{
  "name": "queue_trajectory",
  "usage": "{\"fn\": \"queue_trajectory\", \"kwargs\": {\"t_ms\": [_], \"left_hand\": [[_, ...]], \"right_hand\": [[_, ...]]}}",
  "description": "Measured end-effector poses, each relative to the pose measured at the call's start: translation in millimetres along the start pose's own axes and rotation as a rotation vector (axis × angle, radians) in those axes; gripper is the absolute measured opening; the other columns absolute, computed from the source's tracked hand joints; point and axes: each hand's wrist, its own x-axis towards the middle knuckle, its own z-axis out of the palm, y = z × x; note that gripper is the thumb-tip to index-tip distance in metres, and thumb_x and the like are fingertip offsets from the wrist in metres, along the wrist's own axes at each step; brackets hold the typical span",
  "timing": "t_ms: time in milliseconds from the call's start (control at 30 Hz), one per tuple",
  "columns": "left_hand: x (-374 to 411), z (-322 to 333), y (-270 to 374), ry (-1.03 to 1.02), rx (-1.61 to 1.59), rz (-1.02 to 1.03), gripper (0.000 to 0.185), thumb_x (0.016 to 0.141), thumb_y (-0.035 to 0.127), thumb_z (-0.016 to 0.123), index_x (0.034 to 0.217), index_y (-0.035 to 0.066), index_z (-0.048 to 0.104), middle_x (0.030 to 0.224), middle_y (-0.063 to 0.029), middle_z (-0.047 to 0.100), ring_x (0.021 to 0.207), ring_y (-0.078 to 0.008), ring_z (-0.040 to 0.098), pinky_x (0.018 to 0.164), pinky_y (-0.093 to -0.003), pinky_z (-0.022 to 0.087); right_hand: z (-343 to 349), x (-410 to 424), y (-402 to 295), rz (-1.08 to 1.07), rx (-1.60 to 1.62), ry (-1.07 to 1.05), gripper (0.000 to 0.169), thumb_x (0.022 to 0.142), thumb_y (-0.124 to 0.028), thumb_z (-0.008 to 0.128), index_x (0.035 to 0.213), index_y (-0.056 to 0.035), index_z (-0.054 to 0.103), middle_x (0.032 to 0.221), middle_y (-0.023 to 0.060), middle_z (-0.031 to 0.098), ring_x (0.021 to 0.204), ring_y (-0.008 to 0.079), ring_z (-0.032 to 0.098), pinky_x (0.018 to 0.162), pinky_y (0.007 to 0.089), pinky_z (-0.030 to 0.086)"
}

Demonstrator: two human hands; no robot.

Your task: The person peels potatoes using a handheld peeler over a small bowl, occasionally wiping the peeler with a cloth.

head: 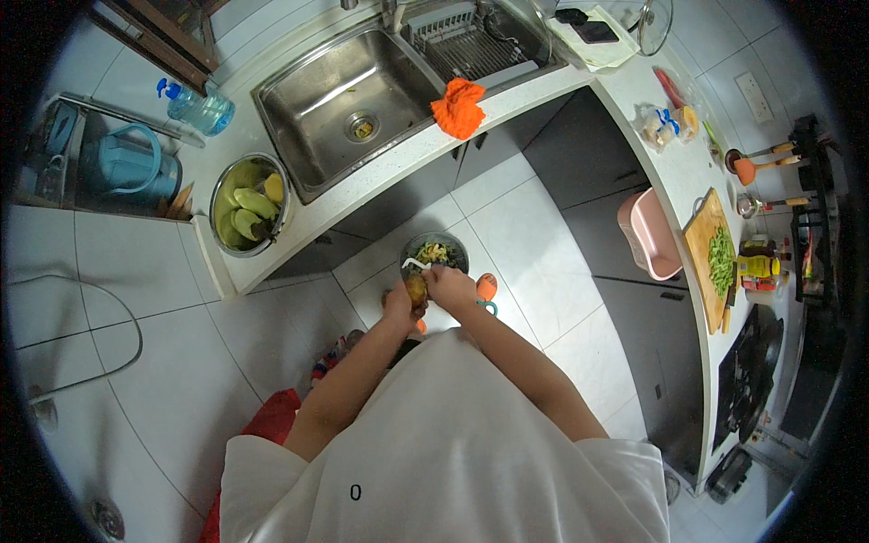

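Note:
Low in front of me, my left hand (403,303) grips a yellow-brown potato (417,288). Close beside it, my right hand (449,286) holds a white-handled peeler (415,263), whose blade I cannot make out. Both hands are over the near edge of a round bin (464,252) on the floor, with yellow and green peelings (434,254) inside. The underside of the potato is hidden by my fingers.
A steel bowl (285,203) of pale green peeled vegetables stands left of the steel sink (305,122). An orange cloth (459,108) lies on the sink's front edge. At right, a cutting board (699,237) bears chopped greens, near a pink basin (648,237).

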Motion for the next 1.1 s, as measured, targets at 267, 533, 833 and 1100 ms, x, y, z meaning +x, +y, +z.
{"fn": "queue_trajectory", "kwargs": {"t_ms": [267, 533, 833, 1100], "left_hand": [[-16.3, 7.9, 6.2, -0.073, 0.155, 0.107, 0.037, 0.090, 0.037, 0.029, 0.088, 0.006, 0.048, 0.072, -0.0077, 0.052, 0.053, -0.0161, 0.049, 0.042, -0.0271, 0.038], [-31.0, 34.3, 15.8, -0.112, 0.250, 0.307, 0.040, 0.090, 0.042, 0.032, 0.088, 0.007, 0.049, 0.072, -0.0073, 0.052, 0.058, -0.0156, 0.051, 0.045, -0.0250, 0.038], [-22.3, 14.4, 25.9, -0.248, -0.102, 0.089, 0.042, 0.090, 0.047, 0.033, 0.086, 0.009, 0.049, 0.067, -0.0063, 0.053, 0.053, -0.0141, 0.048, 0.043, -0.0231, 0.035], [-32.0, 11.1, 33.4, -0.291, -0.089, 0.026, 0.039, 0.084, 0.051, 0.047, 0.089, 0.012, 0.050, 0.071, -0.0044, 0.056, 0.057, -0.0119, 0.049, 0.046, -0.0218, 0.035]], "right_hand": [[-6.4, 12.1, 3.5, 0.071, 0.067, -0.053, 0.040, 0.087, -0.042, 0.039, 0.095, -0.0095, 0.062, 0.089, 0.0159, 0.063, 0.088, 0.0328, 0.059, 0.078, 0.0419, 0.045], [12.8, 17.9, 35.4, 0.216, 0.262, -0.006, 0.043, 0.087, -0.040, 0.037, 0.095, -0.0050, 0.060, 0.092, 0.0189, 0.062, 0.088, 0.0369, 0.057, 0.079, 0.0423, 0.044], [29.6, 11.7, 55.3, 0.008, 0.174, 0.151, 0.026, 0.088, -0.030, 0.043, 0.091, -0.0041, 0.048, 0.083, 0.0208, 0.059, 0.079, 0.0387, 0.056, 0.065, 0.0459, 0.044], [0.7, -16.3, 39.3, -0.367, 0.116, 0.316, 0.028, 0.082, -0.015, 0.054, 0.110, -0.0103, 0.053, 0.088, 0.0124, 0.056, 0.086, 0.0318, 0.055, 0.071, 0.0410, 0.046]]}}
